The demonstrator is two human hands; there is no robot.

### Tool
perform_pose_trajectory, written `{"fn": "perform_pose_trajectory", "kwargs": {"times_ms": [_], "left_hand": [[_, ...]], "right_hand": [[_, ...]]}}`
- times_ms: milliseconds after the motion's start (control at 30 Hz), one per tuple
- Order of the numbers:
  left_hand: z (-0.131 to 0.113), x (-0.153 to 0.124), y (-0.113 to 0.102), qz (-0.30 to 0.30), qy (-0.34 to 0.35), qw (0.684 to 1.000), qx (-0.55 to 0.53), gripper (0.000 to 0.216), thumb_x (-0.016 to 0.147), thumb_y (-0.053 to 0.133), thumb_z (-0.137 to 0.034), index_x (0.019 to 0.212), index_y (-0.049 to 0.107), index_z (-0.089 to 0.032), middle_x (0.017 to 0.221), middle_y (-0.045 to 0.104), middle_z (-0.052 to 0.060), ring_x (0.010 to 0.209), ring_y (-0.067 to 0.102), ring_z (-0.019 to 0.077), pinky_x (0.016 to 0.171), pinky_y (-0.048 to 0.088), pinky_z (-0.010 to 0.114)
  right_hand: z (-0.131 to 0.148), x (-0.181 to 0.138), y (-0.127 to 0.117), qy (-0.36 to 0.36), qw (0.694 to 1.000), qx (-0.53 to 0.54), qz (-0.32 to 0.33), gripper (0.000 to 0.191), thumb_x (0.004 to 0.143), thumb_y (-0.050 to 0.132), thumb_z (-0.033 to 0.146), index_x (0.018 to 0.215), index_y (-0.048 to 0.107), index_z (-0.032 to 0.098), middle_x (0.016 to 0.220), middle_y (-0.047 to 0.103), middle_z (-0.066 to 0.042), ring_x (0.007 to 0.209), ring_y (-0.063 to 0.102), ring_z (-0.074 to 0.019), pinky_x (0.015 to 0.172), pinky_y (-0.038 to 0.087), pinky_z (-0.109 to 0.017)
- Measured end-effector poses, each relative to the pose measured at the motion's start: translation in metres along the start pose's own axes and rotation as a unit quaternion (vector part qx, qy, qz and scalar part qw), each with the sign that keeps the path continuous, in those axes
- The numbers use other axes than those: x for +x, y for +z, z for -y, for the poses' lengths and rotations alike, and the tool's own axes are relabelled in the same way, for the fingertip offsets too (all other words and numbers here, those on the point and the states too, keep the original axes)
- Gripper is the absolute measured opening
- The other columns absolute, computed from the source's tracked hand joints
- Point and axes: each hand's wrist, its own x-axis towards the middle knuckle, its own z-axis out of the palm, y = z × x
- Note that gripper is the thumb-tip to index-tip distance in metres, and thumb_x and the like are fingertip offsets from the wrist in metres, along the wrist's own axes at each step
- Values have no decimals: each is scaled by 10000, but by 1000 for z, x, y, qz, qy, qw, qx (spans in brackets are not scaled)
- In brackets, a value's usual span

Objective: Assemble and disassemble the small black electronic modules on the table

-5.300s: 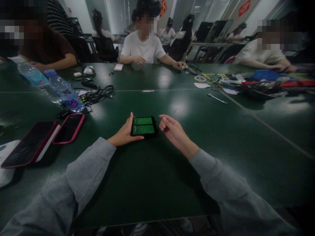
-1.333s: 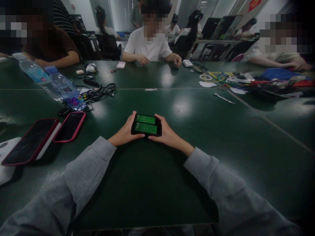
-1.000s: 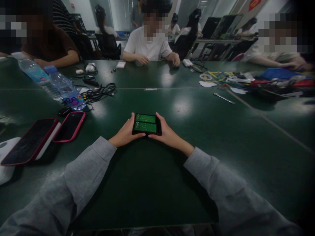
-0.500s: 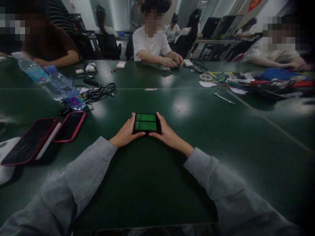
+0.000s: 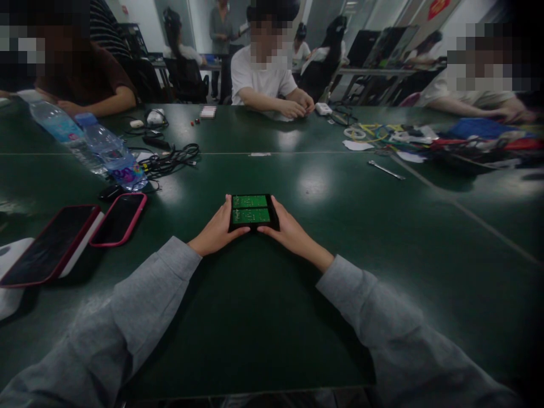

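Note:
A small flat black frame with two green circuit boards set in it, one above the other, is at the middle of the view. My left hand grips its left side, thumb along the near edge and fingers at the side. On the right side my right hand holds it the same way, its thumb also on the near edge. The fingertips beneath the frame are hidden. Whether the frame rests on the green table or is lifted slightly, I cannot tell.
Left of me lie a red-cased phone, a pink-cased phone and two water bottles beside black cables. A wrench lies to the right, before a heap of cables and tools. Across the table a person works with both hands.
My hands and the frame with the circuit boards stay almost in place. Across the table, the person's hands have shifted slightly, and a standing person in the background has moved left.

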Motion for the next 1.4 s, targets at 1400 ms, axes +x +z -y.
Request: {"fn": "perform_pose_trajectory", "kwargs": {"times_ms": [1400], "left_hand": [[7, 0, 8, -60, 23, 994, 88, 1019, 860, 567, -650, 1556, 56, -109, 1582, 248, 288, 1473, 281, 397, 1155, 335, 616]], "right_hand": [[-15, 3, 9, -44, 996, -73, -3, 1024, 908, 514, 675, 1586, -79, 189, 1579, 282, -213, 1420, 362, -363, 1128, 365, -607]]}}
